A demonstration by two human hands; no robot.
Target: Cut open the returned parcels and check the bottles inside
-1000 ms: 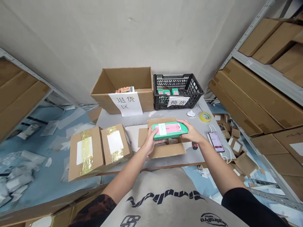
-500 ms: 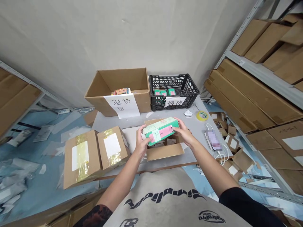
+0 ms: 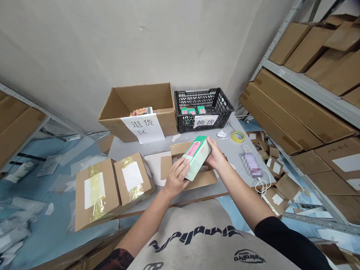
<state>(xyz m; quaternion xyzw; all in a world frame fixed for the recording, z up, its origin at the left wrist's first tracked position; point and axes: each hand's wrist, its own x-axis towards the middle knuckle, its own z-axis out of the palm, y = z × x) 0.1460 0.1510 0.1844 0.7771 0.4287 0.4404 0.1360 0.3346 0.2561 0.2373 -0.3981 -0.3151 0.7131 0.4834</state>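
Note:
A green and pink product box (image 3: 198, 159) with a pale green side is held tilted between both hands. My left hand (image 3: 177, 176) grips its lower left end, fingers over the pink face. At the upper right end, my right hand (image 3: 216, 153) is closed on the box, and some of its fingers are hidden behind it. Beneath them an open cardboard carton (image 3: 201, 180) sits on the table, its flaps spread. What lies inside the carton is mostly covered by the product box and hands.
A large cardboard box (image 3: 112, 129) and a black plastic crate (image 3: 205, 93) holding small green boxes stand at the back. Two taped cartons (image 3: 97, 187) are at left. Yellow tape (image 3: 238, 136) and a phone (image 3: 251, 165) with a white cable lie at right. Shelves flank both sides.
The product box has been turned in my hands, from lying crosswise with its pink face forward to slanting up to the right with its pale side showing. My view has shifted slightly.

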